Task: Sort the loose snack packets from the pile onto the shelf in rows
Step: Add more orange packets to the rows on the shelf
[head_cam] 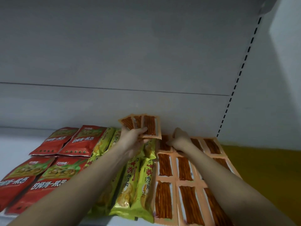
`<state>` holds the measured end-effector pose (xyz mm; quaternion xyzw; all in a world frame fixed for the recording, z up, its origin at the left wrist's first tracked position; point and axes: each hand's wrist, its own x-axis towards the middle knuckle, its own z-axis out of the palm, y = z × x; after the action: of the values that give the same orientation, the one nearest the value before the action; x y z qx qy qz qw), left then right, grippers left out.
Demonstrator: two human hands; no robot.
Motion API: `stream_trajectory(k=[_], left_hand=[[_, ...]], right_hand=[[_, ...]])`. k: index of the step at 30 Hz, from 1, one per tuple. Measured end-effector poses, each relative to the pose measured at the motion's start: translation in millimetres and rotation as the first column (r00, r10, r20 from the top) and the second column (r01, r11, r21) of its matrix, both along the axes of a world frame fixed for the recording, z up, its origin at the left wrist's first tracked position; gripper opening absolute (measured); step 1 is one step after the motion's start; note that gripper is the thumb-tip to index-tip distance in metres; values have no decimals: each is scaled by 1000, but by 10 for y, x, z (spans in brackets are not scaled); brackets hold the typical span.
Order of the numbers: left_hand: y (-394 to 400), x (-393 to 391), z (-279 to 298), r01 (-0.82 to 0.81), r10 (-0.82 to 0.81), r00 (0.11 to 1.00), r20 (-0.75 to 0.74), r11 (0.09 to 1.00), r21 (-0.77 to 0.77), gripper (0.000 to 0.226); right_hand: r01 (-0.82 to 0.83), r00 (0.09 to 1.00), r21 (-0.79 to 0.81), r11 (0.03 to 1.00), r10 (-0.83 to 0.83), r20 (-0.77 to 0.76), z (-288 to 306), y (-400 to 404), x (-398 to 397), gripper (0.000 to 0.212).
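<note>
**A:** What have you got in your left hand [132, 137]?

**B:** A small fan of flat orange packets with reddish-brown snack sticks showing through clear windows [144, 125]. Your thumb lies across the front of the nearest one and your fingers curl behind, so you are pinching the fan. It is held up near the back of the shelf, above the far end of the yellow-green row.

**A:** And the right hand [180, 138]?

**B:** It rests on the laid-out orange stick packets [175, 173] at the far end of their rows, palm down. Its fingers bend down onto a packet there, but you cannot tell from this angle whether they pinch it or only press it.

**A:** How do those rows lie?

**B:** Flat on the white shelf board [19, 137], side by side in columns running from the back towards you, edges touching or slightly overlapping. They fill the right part of the shelf.

**A:** What sits beside them?

**B:** Just to their left, long glossy yellow-green snack packets with red characters [140, 185], lying lengthwise under your left forearm. Farther left, red foil pouches with white lettering and green pictures [65, 154], in two rows, overlapping a little.

**A:** And around the shelf?

**B:** A grey back panel [114, 54] rises behind the goods, a white slotted upright [239, 75] stands at the right, and a yellow surface [263, 168] lies beyond the orange rows.
</note>
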<state>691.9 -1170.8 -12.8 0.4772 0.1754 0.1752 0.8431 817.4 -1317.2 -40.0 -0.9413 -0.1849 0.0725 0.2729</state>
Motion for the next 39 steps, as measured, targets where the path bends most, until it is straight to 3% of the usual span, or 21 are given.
stream_trajectory(k=[2, 5, 7, 9, 14, 18, 24, 30, 36, 39], left_hand=[[-59, 7, -5, -2, 2, 1000, -1, 1000, -5, 46], [-110, 45, -21, -27, 27, 1000, 2, 1000, 10, 47], [-158, 81, -19, -57, 57, 998, 1, 998, 36, 46], [-241, 111, -9, -73, 73, 997, 0, 996, 49, 45], [-541, 140, -13, -21, 20, 1000, 14, 998, 52, 43], [-691, 147, -85, -14, 14, 1000, -7, 995, 101, 41], [-744, 145, -127, 83, -76, 994, -81, 993, 89, 30], [-613, 139, -35, -62, 75, 992, -98, 990, 127, 22], [-439, 101, 79, -144, 145, 989, -20, 988, 53, 15], [-424, 97, 77, -115, 117, 993, -35, 992, 49, 18]], right_hand=[[11, 999, 32, 999, -13, 49, -19, -26, 4, 30], [-15, 999, 288, 957, -1, 54, 152, -39, -16, 20], [-22, 997, 525, 851, 57, -51, 358, -68, -87, 24], [-24, 980, 646, 763, 144, -135, 529, -138, -192, 27], [-104, 990, 485, 868, 135, -28, 484, -332, -312, 47], [-55, 997, 475, 878, 73, -18, 351, -508, -261, 61], [-97, 994, 543, 834, 112, 7, 283, -638, -239, 35], [31, 999, 683, 730, 5, -51, 255, -739, -37, 23], [74, 997, 484, 872, -81, -6, -45, -758, 168, 27], [82, 997, 439, 895, -69, -46, -193, -686, 232, 22]])
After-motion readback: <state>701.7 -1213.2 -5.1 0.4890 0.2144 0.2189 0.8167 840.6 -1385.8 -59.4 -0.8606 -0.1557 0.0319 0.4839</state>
